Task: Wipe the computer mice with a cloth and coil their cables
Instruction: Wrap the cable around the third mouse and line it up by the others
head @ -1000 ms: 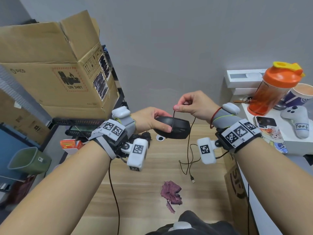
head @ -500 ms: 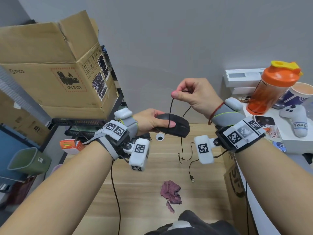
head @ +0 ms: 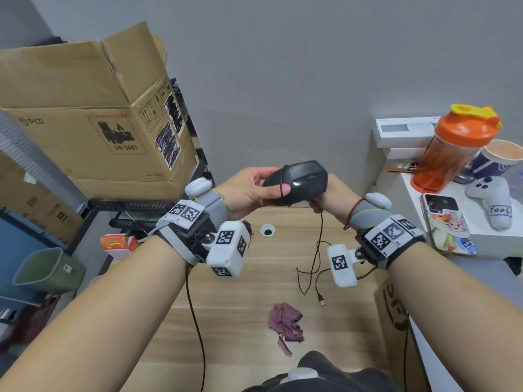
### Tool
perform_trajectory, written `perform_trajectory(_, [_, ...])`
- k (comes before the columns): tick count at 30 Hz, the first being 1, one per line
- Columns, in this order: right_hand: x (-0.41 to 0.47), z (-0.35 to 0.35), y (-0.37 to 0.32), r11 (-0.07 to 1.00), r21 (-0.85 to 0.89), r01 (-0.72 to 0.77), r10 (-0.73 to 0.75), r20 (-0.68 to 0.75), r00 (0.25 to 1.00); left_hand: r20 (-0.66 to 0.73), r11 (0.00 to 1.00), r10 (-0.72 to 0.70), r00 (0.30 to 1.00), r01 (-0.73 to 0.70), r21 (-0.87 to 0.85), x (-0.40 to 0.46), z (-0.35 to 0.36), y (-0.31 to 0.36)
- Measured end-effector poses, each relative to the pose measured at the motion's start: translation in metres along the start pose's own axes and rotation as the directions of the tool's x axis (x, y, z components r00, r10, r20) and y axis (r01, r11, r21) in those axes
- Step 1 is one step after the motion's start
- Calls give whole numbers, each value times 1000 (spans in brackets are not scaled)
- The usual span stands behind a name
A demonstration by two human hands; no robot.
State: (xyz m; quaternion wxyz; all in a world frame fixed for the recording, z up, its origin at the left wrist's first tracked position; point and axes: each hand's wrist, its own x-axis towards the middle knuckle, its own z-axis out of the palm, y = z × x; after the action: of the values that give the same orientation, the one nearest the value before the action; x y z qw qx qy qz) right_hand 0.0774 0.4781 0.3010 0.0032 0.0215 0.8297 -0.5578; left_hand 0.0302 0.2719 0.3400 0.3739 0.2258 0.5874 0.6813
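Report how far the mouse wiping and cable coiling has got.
Done: the cloth lies dropped on the table, so wiping may be over. In hand: left hand grips the mouse, cable looped over it; right hand holds the cable below. Left: the trailing cable and plug.

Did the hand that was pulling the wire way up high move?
Yes. The right hand came down from above the black mouse and now sits beside it, lower against the grey wall, pinching the cable.

Black mouse [head: 300, 182], maroon cloth [head: 284, 322], orange bottle [head: 450, 154], brown cardboard box [head: 85, 120].
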Motion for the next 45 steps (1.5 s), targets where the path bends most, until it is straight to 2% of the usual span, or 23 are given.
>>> perform_trajectory(3, [-6,13,-1,997,78,-14,6,104,995,-205,999,48,978,-43,29,7,-3,0])
perform_trajectory(7, [-9,19,-14,977,-195,86,-48,189,981,-441,992,37,897,19,122,13,-12,-6])
perform_trajectory(10, [-12,17,-29,934,-331,135,-51,252,966,-544,949,88,835,96,301,12,-18,-7])
perform_trajectory(13, [-16,10,-43,917,-357,177,-66,302,951,-546,867,136,827,167,469,11,-23,-8])
perform_trajectory(16, [-16,2,-55,916,-336,218,-106,322,941,-504,790,121,855,224,571,9,-24,-5])
perform_trajectory(21, [-3,-17,-61,945,-222,239,-203,174,964,-294,661,10,956,215,719,2,-17,0])
perform_trajectory(23, [4,-22,-57,955,-192,227,-210,107,972,-202,678,-30,979,169,715,0,-13,-1])
perform_trajectory(25, [9,-26,-50,968,-155,197,-188,71,980,-156,737,-22,987,122,665,-1,-9,-1])
perform_trajectory(30, [14,-28,-24,996,-49,73,-71,38,997,-134,892,1,991,60,448,-5,-4,4])
perform_trajectory(33, [9,-18,-13,998,-36,45,-44,36,998,-189,958,72,979,-15,288,-1,-2,6])
perform_trajectory(35, [4,-7,-13,997,-38,67,-65,48,997,-299,974,125,946,-59,218,3,-1,8])
perform_trajectory(38, [-3,12,-20,996,-59,60,-51,147,988,-449,985,134,884,-70,155,8,-5,8])
perform_trajectory(40, [-4,20,-25,979,-186,81,-42,201,979,-529,979,131,838,-25,203,8,-10,7])
perform_trajectory(42, [-6,24,-32,943,-309,125,-53,232,971,-572,934,163,804,61,351,7,-17,6])
perform_trajectory(45, [-8,19,-50,930,-315,189,-108,258,960,-569,820,214,794,171,547,3,-25,3])
